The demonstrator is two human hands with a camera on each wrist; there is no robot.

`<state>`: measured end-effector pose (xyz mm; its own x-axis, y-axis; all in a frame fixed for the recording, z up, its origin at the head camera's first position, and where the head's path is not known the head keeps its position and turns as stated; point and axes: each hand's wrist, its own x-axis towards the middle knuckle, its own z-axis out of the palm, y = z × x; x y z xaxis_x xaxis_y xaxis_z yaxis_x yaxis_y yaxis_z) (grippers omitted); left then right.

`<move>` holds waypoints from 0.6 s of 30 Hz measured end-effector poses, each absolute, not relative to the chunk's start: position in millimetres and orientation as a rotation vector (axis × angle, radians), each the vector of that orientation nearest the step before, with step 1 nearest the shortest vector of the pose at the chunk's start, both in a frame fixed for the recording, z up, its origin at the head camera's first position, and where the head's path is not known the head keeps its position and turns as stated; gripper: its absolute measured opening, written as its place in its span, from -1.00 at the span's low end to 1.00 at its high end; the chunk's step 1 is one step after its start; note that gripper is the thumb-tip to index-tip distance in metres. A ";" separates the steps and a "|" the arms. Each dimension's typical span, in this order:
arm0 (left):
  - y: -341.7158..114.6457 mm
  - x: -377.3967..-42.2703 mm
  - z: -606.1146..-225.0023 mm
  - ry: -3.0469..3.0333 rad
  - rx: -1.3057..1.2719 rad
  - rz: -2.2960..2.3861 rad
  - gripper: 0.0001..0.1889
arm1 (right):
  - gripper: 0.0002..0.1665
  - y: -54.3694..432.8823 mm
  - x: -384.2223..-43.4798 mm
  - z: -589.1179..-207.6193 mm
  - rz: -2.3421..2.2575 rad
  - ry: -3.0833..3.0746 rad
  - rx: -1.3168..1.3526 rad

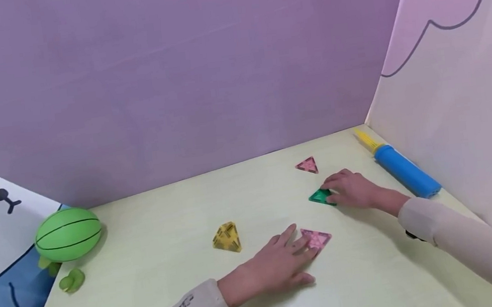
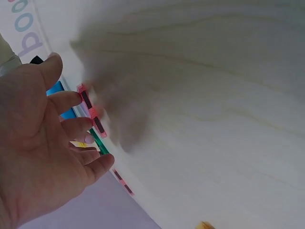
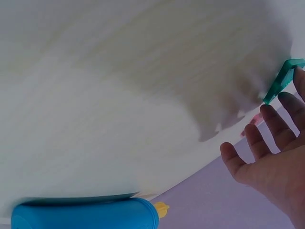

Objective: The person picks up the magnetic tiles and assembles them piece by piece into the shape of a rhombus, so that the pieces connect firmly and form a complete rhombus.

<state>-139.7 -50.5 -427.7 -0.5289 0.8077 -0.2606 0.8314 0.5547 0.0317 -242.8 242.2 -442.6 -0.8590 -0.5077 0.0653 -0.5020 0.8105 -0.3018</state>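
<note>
On the table, my right hand (image 1: 353, 190) pinches a green triangular magnetic tile (image 1: 319, 196) between thumb and index finger; the other fingers stay extended in the right wrist view. The hand hides part of this tile. My left hand (image 1: 275, 263) is nearer the front, palm down with fingers spread. Its fingertips overlap a pink triangular magnetic tile (image 1: 319, 239), which shows on edge beside the fingers in the left wrist view. Another pink triangular tile (image 1: 308, 165) lies beyond the right hand. A yellow faceted piece of triangular tiles (image 1: 226, 237) sits left of the left hand.
A blue hand pump (image 1: 407, 171) with a yellow nozzle lies along the right wall. At the table's left edge are a green ball (image 1: 68, 234) with black lines and a small green object (image 1: 72, 281). A purple wall (image 1: 202, 78) rises behind the table.
</note>
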 end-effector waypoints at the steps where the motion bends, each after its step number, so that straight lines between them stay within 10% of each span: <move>1: -49.8 -140.1 -428.1 2.547 1.371 -0.138 -0.30 | -0.51 241.6 -241.4 -442.9 -0.494 2.972 -0.841; 18: -33.3 -146.0 -426.8 2.537 1.324 -0.146 -0.31 | -0.53 237.1 -220.6 -448.7 -0.566 2.957 -0.949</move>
